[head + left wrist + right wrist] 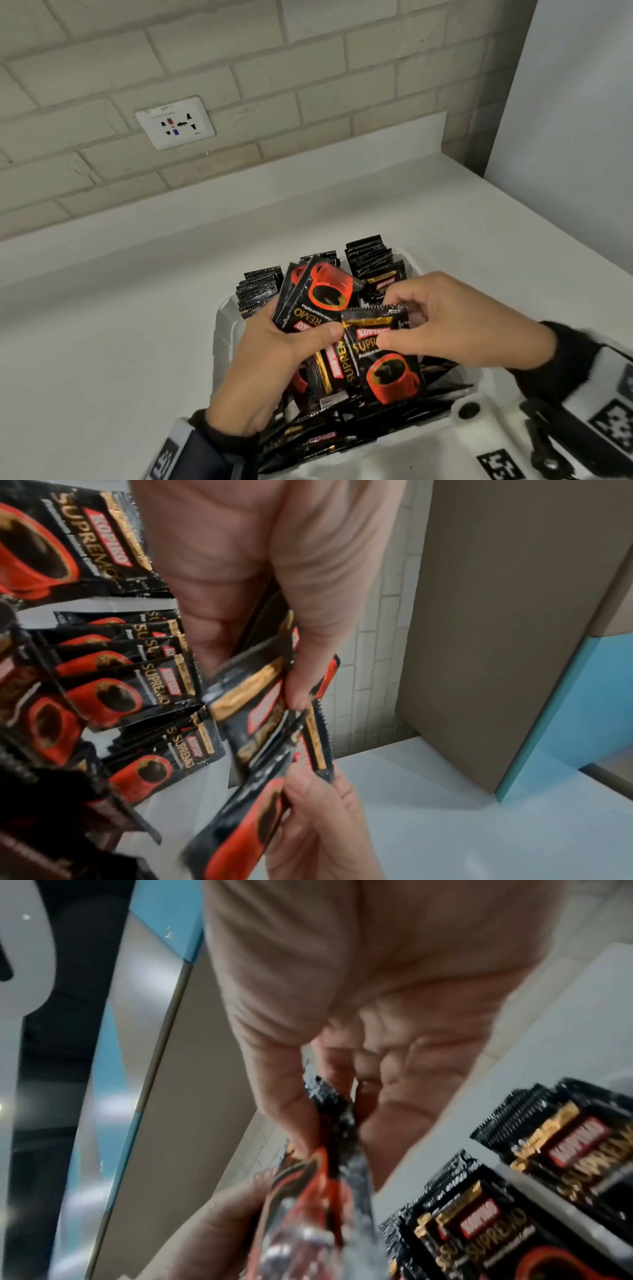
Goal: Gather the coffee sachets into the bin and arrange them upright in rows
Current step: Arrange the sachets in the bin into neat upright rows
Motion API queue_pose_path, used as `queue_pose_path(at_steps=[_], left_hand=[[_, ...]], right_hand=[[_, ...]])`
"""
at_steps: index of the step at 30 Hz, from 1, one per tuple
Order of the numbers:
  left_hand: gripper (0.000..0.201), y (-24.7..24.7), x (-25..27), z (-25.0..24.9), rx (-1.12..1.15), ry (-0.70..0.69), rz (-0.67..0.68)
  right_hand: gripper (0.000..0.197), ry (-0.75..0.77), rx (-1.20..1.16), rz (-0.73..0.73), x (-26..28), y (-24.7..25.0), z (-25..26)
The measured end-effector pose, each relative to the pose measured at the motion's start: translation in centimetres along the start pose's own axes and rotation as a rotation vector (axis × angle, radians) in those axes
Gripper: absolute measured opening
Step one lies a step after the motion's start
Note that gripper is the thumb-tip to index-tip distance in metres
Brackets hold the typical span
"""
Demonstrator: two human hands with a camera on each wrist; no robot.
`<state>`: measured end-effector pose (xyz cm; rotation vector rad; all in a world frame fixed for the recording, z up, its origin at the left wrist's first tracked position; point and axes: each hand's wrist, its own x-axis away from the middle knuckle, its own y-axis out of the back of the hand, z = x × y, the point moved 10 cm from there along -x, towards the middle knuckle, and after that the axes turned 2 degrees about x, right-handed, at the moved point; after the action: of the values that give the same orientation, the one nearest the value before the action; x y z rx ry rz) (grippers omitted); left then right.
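Left hand (274,356) grips a sachet bundle (315,301); right hand (442,322) pinches one sachet (387,359). Align top edges before seating them in the bin (222,329).

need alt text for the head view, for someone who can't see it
Two hands sort black coffee sachets over a white bin: the left hand grips a fanned bunch, the right hand pinches one sachet by its top. Behind them, upright rows fill the bin, on a white counter below a brick wall.

Black coffee sachets (383,356) upright in rows in white bin (224,329)
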<state>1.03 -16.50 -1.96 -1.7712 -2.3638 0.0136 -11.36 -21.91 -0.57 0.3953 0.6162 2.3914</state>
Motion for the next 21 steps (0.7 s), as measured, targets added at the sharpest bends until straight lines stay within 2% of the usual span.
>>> queue_pose_path(at_steps=[2, 4, 7, 9, 13, 15, 18, 21], left_hand=[[0.026, 0.1, 0.1, 0.6, 0.105, 0.022, -0.019], [0.029, 0.2, 0.2, 1.3, 0.189, 0.051, -0.038], [0.034, 0.6, 0.1, 1.6, 0.234, 0.034, -0.113], [0.035, 0.7, -0.1, 1.1, 0.249, -0.004, -0.142], [0.037, 1.8, -0.4, 0.0, 0.194, -0.049, -0.164], [0.038, 2.1, -0.5, -0.7, 0.076, -0.078, -0.149], [0.030, 1.5, -0.5, -0.9, -0.064, -0.079, -0.086], [0.030, -0.3, -0.2, -1.0, -0.098, -0.068, 0.010]], right_hand=[[0.010, -0.042, -0.204, -0.094, -0.1, 0.7, -1.0], [0.009, -0.085, -0.389, -0.210, 0.1, 1.5, -2.2], [0.012, -0.123, -0.552, -0.237, 0.2, 0.8, -3.3], [0.012, -0.149, -0.509, -0.198, 0.2, 0.0, -3.7], [0.013, -0.088, -0.203, -0.039, 0.6, -0.5, -2.4], [0.016, -0.038, -0.064, -0.068, 0.9, 0.8, -1.3], [0.020, 0.026, -0.101, -0.094, 0.7, 2.0, 0.2], [0.016, 0.010, -0.123, -0.056, -0.4, 0.9, 0.0]])
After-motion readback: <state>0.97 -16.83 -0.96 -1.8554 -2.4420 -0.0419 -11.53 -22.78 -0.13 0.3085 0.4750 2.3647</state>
